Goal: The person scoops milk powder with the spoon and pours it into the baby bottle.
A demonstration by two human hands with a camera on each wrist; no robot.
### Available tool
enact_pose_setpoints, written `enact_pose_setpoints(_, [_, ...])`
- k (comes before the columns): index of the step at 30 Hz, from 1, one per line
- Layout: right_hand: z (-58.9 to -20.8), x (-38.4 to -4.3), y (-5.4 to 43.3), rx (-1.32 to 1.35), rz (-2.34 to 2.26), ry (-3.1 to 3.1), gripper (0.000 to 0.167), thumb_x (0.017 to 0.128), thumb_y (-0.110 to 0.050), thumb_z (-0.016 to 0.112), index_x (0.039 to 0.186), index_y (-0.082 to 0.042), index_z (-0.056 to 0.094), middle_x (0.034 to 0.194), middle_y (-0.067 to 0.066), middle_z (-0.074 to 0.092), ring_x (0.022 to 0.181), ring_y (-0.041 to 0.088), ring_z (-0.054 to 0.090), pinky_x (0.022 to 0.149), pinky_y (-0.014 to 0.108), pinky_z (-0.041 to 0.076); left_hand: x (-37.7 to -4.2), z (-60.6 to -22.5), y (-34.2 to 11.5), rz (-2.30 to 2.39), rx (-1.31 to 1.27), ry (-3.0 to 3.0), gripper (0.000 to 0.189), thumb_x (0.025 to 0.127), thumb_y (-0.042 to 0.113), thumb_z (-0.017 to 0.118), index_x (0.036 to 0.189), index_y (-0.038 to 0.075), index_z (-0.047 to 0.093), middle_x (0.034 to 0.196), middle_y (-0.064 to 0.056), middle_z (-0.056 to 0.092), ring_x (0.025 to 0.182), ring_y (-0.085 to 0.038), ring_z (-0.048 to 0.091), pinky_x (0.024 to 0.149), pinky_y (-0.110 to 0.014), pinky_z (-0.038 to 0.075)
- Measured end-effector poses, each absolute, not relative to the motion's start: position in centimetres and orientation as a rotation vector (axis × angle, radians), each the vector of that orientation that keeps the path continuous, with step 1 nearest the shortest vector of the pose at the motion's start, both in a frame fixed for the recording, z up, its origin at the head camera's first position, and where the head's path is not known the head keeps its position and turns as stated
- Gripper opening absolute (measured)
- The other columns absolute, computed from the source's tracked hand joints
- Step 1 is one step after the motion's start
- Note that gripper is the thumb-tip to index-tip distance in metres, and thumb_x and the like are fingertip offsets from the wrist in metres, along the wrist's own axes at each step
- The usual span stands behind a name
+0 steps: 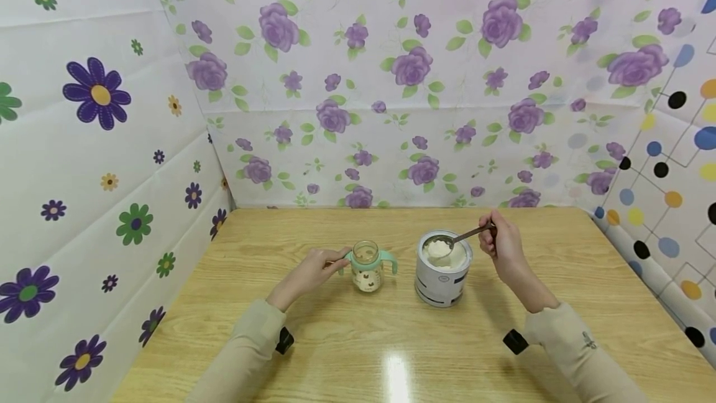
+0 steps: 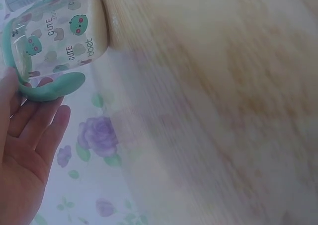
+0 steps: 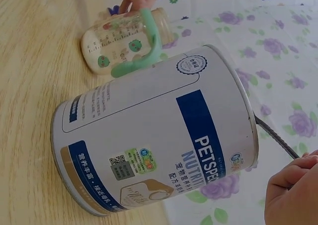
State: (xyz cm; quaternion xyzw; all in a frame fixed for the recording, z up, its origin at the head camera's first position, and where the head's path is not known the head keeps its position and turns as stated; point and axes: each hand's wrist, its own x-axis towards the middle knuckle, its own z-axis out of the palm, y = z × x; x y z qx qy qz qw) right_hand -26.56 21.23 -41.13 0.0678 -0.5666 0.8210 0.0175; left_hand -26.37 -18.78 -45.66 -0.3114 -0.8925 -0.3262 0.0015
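Note:
A clear baby bottle (image 1: 367, 280) with green handles and printed cartoon figures stands upright and uncapped on the table, pale contents in its lower part. My left hand (image 1: 314, 269) holds it by its left handle (image 2: 54, 87), fingers against the green loop. To the right stands an open white tin (image 1: 439, 290) filled with cream-white powder (image 1: 457, 258). My right hand (image 1: 508, 252) grips the dark handle of a metal spoon (image 1: 474, 233). The spoon's bowl is over the tin's mouth, carrying a heap of powder. In the right wrist view the tin's wall hides the spoon's bowl.
The wooden table (image 1: 335, 341) reaches back to a rose-patterned cloth (image 1: 386, 142). A flower-print cloth (image 1: 95, 204) hangs at the left and a dotted one (image 1: 665, 222) at the right. Both wrists wear small black cameras.

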Motion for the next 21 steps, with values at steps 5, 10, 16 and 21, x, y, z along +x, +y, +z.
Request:
enact_pose_setpoints(5, [-41.15, -26.68, 21.38, 0.169, 2.536, -1.785, 0.043, 0.107, -0.035, 0.029, 0.078, -0.013, 0.052, 0.05, -0.008, 0.041, 0.039, 0.002, 0.036, 0.047, 0.028, 0.012, -26.41, -45.66, -18.89, -1.007, -0.983, -2.79, 0.033, 0.101, 0.025, 0.051, 0.124, 0.007, 0.066, 0.138, -0.016, 0.054, 0.116, -0.03, 0.062, 0.088, -0.038, 0.057])
enact_pose_setpoints(10, [-41.21, -26.81, 21.43, 0.142, 2.547, -1.776, 0.043, 0.108, -0.033, 0.028, 0.078, -0.013, 0.052, 0.05, -0.008, 0.041, 0.04, 0.002, 0.036, 0.042, 0.022, 0.017, -26.42, -45.67, -18.92, -0.982, -0.989, -2.773, 0.026, 0.1, 0.021, 0.054, 0.11, 0.006, 0.073, 0.135, -0.018, 0.056, 0.116, -0.031, 0.062, 0.089, -0.038, 0.056])
enact_pose_setpoints(16, [-41.08, -26.67, 21.41, 0.131, 2.618, -1.725, 0.045, 0.108, -0.03, 0.025, 0.077, -0.012, 0.052, 0.049, -0.007, 0.041, 0.04, 0.003, 0.036, 0.045, 0.024, 0.013, -26.48, -45.8, -18.91, -0.95, -1.01, -2.754, 0.025, 0.099, 0.021, 0.055, 0.102, 0.006, 0.074, 0.129, -0.018, 0.061, 0.106, -0.029, 0.068, 0.079, -0.031, 0.058])
enact_pose_setpoints(21, [-40.88, -26.62, 21.4, 0.137, 2.651, -1.701, 0.045, 0.108, -0.031, 0.025, 0.078, -0.012, 0.052, 0.049, -0.007, 0.041, 0.041, 0.003, 0.035, 0.05, 0.028, 0.01, -26.47, -45.79, -18.95, -0.946, -1.014, -2.744, 0.025, 0.099, 0.022, 0.054, 0.105, 0.006, 0.074, 0.13, -0.018, 0.06, 0.094, -0.029, 0.07, 0.071, -0.027, 0.056])
